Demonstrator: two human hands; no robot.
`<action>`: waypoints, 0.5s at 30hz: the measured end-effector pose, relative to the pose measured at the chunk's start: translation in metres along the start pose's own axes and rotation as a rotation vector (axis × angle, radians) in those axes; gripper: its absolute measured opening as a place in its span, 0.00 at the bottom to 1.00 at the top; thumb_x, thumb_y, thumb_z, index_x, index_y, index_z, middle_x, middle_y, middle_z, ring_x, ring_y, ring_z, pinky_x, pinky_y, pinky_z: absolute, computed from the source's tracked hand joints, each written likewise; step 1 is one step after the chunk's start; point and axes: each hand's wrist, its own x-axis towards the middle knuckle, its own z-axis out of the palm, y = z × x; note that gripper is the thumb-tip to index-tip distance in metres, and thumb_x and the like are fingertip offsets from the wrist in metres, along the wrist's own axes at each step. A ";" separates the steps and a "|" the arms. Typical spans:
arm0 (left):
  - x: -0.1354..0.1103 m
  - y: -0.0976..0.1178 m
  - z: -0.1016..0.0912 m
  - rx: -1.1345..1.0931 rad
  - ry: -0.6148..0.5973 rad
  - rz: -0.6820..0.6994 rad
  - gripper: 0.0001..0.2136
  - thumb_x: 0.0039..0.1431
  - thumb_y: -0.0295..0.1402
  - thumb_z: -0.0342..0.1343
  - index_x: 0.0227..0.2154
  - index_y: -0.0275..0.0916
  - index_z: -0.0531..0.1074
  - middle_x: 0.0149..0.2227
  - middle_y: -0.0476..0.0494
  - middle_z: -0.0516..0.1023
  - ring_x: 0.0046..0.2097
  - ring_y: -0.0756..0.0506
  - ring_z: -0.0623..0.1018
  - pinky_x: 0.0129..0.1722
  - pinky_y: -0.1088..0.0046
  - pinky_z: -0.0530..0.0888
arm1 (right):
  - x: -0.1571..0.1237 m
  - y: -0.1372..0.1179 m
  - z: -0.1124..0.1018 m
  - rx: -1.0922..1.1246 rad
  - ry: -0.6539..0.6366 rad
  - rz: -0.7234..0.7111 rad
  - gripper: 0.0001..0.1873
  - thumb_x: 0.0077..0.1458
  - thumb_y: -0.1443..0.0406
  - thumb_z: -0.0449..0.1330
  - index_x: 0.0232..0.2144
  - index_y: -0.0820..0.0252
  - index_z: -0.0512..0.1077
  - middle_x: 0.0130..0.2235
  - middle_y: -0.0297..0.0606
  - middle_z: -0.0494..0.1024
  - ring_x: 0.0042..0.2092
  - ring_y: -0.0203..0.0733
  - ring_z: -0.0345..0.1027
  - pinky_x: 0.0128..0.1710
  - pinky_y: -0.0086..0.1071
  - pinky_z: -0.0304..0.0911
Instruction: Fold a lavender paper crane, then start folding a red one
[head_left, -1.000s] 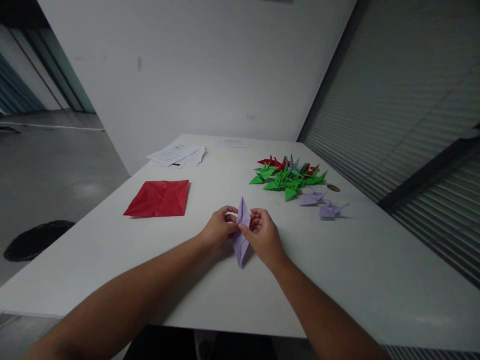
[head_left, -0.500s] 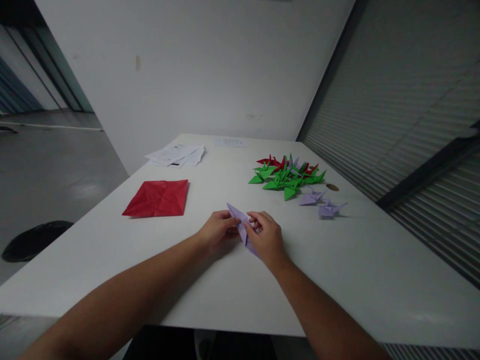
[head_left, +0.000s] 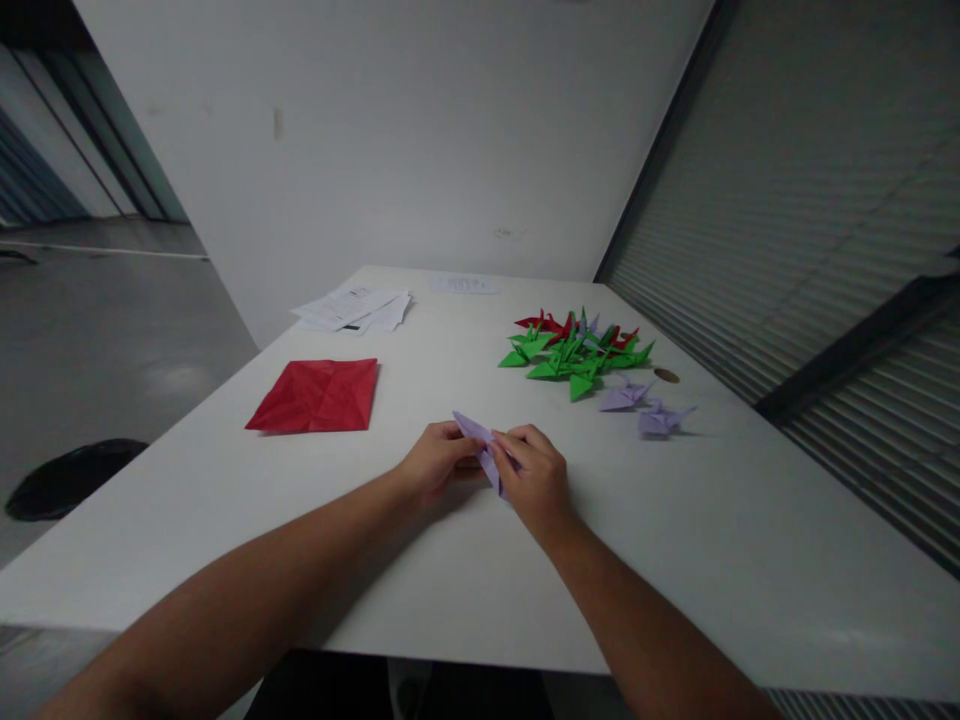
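Observation:
A folded piece of lavender origami paper (head_left: pixel 491 466) is held just above the white table, its pointed tip facing up and left. My left hand (head_left: pixel 442 460) pinches its left side between thumb and fingers. From the right, my right hand (head_left: pixel 534 475) grips the same paper with thumb and index finger near its middle, covering much of its right part. Two lavender paper cranes (head_left: pixel 660 418) stand on the table to the right of my hands. Behind them lies a pile of green paper cranes (head_left: pixel 577 358), with red and a little lavender among them.
Red creased paper (head_left: pixel 316 397) lies flat at the left. White printed sheets (head_left: pixel 352 307) are spread at the back left, another sheet (head_left: pixel 463 285) by the wall. A brown disc (head_left: pixel 666 376) lies near the right table edge, beside window blinds (head_left: pixel 810 230).
My right fingers have closed in nearer to the left ones on the lavender paper. Less of its lower end shows now. The things on the table stay where they were.

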 end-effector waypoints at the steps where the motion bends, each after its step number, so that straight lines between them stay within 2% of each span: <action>1: 0.000 0.000 0.001 -0.001 0.000 0.000 0.10 0.48 0.29 0.67 0.33 0.33 0.76 0.32 0.40 0.81 0.32 0.45 0.82 0.37 0.66 0.79 | 0.000 0.000 0.000 -0.006 0.002 -0.004 0.10 0.63 0.69 0.58 0.40 0.61 0.80 0.33 0.42 0.75 0.36 0.43 0.70 0.38 0.38 0.69; 10: 0.001 0.002 0.000 -0.107 0.016 -0.028 0.07 0.58 0.33 0.59 0.30 0.32 0.74 0.31 0.39 0.79 0.30 0.46 0.81 0.34 0.68 0.80 | 0.003 -0.002 -0.003 -0.175 -0.043 -0.226 0.13 0.65 0.72 0.54 0.41 0.63 0.80 0.31 0.42 0.73 0.35 0.44 0.65 0.37 0.37 0.67; 15: -0.001 0.005 0.000 -0.104 0.006 0.011 0.09 0.58 0.35 0.59 0.33 0.33 0.74 0.33 0.38 0.80 0.30 0.45 0.81 0.35 0.65 0.81 | 0.004 -0.003 -0.005 -0.191 -0.108 -0.271 0.16 0.67 0.72 0.52 0.46 0.59 0.79 0.32 0.42 0.72 0.35 0.43 0.62 0.35 0.37 0.65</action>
